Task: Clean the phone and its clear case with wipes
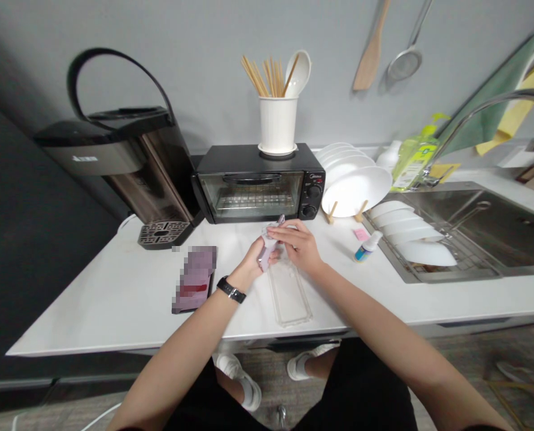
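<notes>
My left hand point(250, 261), with a black watch on its wrist, is closed around a pale purple phone point(266, 256) held tilted above the counter. Across the phone's upper part lie the bent fingers of my right hand point(302, 244). Something small and whitish shows under these fingertips, too little visible to name. A clear phone case point(291, 299) lies on the counter just below my right hand. To the left of my hands, a flat purple item with a dark edge point(195, 278) rests on the counter, its surface pixelated.
A black toaster oven point(253, 191) stands behind my hands, a white cup point(278, 126) of chopsticks on top. A water dispenser point(127, 173) is at left. To the right are a small spray bottle point(368, 246), a pink slip point(361, 234), racked plates point(357, 188) and a sink point(513, 227).
</notes>
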Tool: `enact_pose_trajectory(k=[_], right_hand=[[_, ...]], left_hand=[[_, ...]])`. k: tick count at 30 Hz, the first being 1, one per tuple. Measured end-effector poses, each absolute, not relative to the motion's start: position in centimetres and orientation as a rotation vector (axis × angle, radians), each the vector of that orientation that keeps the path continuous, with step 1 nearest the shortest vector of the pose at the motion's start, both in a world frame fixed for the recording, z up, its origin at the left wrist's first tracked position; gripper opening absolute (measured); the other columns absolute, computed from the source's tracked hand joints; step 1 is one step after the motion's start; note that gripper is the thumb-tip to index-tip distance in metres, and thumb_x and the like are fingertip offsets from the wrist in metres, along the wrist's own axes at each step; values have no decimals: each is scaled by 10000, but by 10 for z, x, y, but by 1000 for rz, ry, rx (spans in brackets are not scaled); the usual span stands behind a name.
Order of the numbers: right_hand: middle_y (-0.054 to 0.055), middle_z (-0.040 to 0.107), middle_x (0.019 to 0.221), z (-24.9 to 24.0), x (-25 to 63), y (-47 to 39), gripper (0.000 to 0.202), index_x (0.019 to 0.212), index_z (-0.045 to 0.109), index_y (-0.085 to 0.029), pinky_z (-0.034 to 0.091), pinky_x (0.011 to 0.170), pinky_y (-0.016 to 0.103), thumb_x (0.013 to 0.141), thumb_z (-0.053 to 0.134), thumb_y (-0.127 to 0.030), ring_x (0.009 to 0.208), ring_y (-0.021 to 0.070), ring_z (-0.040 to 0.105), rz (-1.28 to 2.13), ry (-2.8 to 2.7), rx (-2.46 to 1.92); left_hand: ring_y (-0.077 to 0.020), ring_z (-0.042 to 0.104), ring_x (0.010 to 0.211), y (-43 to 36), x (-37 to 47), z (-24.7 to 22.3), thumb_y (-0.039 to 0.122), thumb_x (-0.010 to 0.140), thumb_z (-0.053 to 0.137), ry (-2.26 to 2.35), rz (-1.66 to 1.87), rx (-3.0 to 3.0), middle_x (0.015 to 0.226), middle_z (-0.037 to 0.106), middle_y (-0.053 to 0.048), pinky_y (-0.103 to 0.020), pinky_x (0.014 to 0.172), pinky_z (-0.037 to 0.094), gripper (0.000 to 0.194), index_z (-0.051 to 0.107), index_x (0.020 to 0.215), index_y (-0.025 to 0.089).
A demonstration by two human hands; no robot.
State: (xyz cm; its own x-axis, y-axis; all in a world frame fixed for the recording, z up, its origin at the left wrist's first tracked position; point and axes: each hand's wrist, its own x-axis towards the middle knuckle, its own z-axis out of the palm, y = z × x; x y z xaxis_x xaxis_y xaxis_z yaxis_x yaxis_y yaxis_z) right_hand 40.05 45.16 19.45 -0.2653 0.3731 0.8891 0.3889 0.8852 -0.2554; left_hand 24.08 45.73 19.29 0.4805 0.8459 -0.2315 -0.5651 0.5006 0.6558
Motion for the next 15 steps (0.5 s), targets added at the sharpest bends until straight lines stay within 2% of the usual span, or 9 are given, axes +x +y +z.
enact_pose_trajectory(k=[4,8,15], right_hand=[[15,822,1202,194,419,465,539,1221,801,-315,634,949,481,939,486,19,1100,241,687,-41,-1759,-731],[13,812,1233,193,423,467,552,1243,794,-317,623,958,480,934,482,18,1100,238,677,-20,-1730,-801],[14,802,1260,192,405,453,527,1248,792,-309,622,995,469,935,499,-2,1110,219,695,36,-1828,-730]], left_hand=[[-55,440,388,453,244,202,361,994,622,660,805,629,789,656,-22,-172,311,261,213,622,989,148],[-55,444,382,450,245,210,356,1022,581,698,824,670,787,637,-4,-160,308,268,195,612,1076,171],[-65,475,405,450,242,203,299,979,634,670,918,583,718,624,7,-161,344,306,138,611,956,165]])
